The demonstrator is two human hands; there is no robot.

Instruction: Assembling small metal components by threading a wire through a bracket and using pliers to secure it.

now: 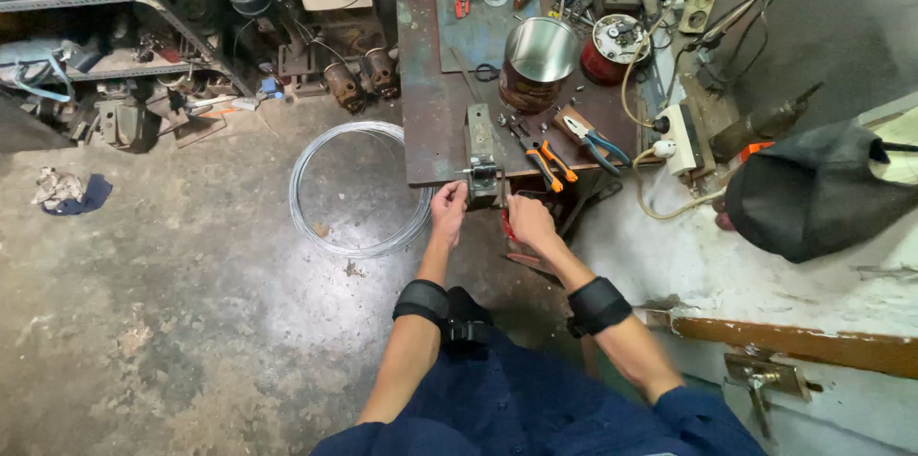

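Hands at bench vise — left hand pinching its edge, right hand closed on red handle; fingers risk pinching

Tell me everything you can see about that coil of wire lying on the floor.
The thin silvery metal wire coil lies flat on the stained concrete floor, wound in several loose round loops with bare floor showing through its middle. It sits just left of the rusty brown metal workbench, its right edge near the bench's front corner. The left hand is close above that edge; contact cannot be told.
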